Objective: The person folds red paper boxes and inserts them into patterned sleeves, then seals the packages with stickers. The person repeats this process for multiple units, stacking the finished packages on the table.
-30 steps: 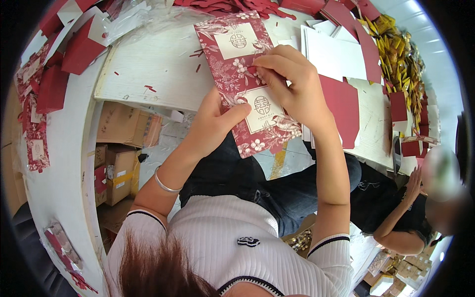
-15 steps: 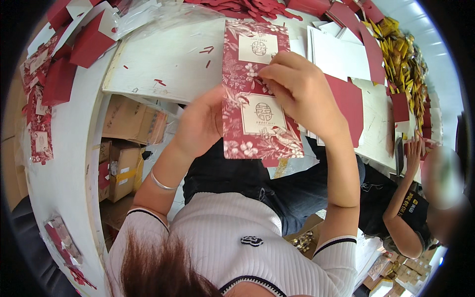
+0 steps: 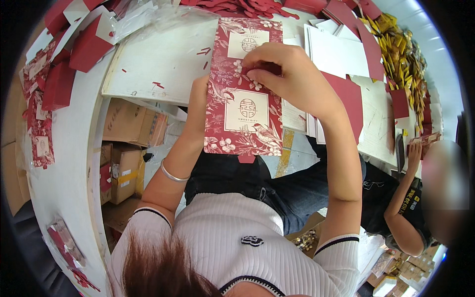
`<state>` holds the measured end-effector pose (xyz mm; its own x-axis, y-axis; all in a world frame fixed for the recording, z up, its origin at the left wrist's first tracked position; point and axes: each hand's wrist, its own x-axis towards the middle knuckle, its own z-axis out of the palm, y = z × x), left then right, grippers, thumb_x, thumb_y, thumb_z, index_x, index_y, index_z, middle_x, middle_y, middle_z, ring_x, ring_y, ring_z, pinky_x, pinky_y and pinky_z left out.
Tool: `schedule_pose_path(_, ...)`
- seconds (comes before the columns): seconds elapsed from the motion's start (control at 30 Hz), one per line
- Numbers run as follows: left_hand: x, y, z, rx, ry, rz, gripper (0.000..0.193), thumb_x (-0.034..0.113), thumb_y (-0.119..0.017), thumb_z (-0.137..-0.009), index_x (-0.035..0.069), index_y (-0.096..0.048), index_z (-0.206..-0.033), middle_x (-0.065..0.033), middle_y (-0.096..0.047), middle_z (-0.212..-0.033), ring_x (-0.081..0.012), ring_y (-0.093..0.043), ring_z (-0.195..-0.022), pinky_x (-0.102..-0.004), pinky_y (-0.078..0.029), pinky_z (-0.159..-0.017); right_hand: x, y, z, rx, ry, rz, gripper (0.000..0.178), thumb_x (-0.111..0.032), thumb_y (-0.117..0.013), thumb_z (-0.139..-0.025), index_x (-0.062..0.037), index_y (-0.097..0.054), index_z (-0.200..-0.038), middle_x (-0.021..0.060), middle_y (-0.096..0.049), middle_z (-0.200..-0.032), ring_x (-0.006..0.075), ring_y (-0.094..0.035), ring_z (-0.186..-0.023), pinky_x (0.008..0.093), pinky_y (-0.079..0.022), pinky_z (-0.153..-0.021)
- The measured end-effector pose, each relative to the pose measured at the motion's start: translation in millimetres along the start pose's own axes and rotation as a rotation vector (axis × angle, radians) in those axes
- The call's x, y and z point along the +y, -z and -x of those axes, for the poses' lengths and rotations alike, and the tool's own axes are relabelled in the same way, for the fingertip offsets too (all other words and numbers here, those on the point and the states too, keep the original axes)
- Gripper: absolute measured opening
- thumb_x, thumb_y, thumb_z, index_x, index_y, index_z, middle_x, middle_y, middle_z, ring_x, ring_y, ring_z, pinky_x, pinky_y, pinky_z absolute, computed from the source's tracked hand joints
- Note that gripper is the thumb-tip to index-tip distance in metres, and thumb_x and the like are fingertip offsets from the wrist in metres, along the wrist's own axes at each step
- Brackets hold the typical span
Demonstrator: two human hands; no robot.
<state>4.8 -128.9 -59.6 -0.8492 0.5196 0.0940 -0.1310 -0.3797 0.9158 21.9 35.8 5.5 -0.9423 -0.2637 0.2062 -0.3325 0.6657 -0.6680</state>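
A long red printed cardboard piece [image 3: 217, 119], with pale flowers, birds and two cream panels, is held upright in front of me above my lap. My left hand [image 3: 199, 96] is behind its left edge and holds it; the fingers are hidden by the cardboard. Over the cardboard's middle, between the two panels, my right hand [image 3: 287, 72] is closed in a pinch, thumb and forefinger close to the printed surface. Whatever is between those fingertips, if anything, is too small to make out. A small red tab [image 3: 246, 159] sticks out below the lower edge.
Small red strips [image 3: 158, 85] lie on the white table [image 3: 143, 69]. Red cut pieces [image 3: 242, 7] are heaped at the back. White cards [image 3: 336, 52] and red sheets [image 3: 349, 106] lie right, by yellow packets [image 3: 401, 54]. Red boxes [image 3: 91, 47] stand left. A co-worker [image 3: 408, 218] is at right.
The cardboard has moved left and straightened slightly. My left hand has gone further behind it. My right hand has shifted left with it, still pinched over the middle.
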Motion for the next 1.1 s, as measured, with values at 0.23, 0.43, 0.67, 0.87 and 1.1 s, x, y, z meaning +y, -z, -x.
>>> schedule_pose_path(0.23, -13, 6, -7, 0.037, 0.234, 0.303, 0.02, 0.008, -0.051, -0.083, -0.007, -0.058, -0.094, -0.0116, -0.064, -0.086, -0.0118, -0.062, -0.072, -0.025, -0.052, -0.063, 19, 5, 16, 0.211, -0.135, -0.158, 0.016, -0.009, -0.065, -0.074, -0.0009, -0.06, -0.087, 0.0035, -0.055, -0.07, 0.0103, -0.044, -0.065, 0.0235, -0.04, -0.061)
schedule_pose_path(0.43, -15, 4, -8, -0.042, 0.333, 0.42, 0.024, 0.007, -0.053, -0.081, -0.006, -0.055, -0.101, -0.0132, -0.061, -0.096, -0.0141, -0.061, -0.079, -0.0258, -0.051, -0.065, 17, -2, 8, 0.161, -0.06, -0.022, 0.014, -0.001, -0.06, -0.078, -0.0012, -0.056, -0.091, 0.0022, -0.058, -0.077, 0.0069, -0.051, -0.069, 0.0221, -0.043, -0.062)
schedule_pose_path(0.67, -14, 7, -3, -0.096, 0.356, 0.44, 0.024, 0.008, -0.052, -0.083, -0.006, -0.053, -0.104, -0.0134, -0.06, -0.098, -0.0148, -0.06, -0.081, -0.0265, -0.05, -0.067, 12, 2, 7, 0.182, -0.145, -0.24, 0.016, -0.002, -0.059, -0.08, -0.0048, -0.056, -0.095, -0.0007, -0.058, -0.079, 0.0049, -0.051, -0.066, 0.0202, -0.041, -0.058)
schedule_pose_path(0.87, 12, 26, -7, -0.103, 0.247, 0.167, 0.025, 0.008, -0.051, -0.084, -0.005, -0.052, -0.106, -0.0135, -0.059, -0.1, -0.0153, -0.06, -0.083, -0.0271, -0.049, -0.07, 13, 8, 11, 0.21, -0.038, -0.414, 0.016, -0.004, -0.05, -0.086, -0.0052, -0.054, -0.101, 0.0001, -0.057, -0.082, 0.0037, -0.05, -0.065, 0.0186, -0.042, -0.057)
schedule_pose_path(1.1, 64, 37, -22, -0.044, -0.075, -0.288, 0.025, 0.008, -0.05, -0.086, -0.005, -0.05, -0.108, -0.0137, -0.058, -0.103, -0.016, -0.059, -0.085, -0.0277, -0.048, -0.072, -33, 3, 4, 0.126, 0.359, -0.511, 0.017, 0.001, -0.048, -0.083, -0.001, -0.053, -0.098, 0.0096, -0.056, -0.088, 0.0149, -0.055, -0.075, 0.0281, -0.044, -0.068)
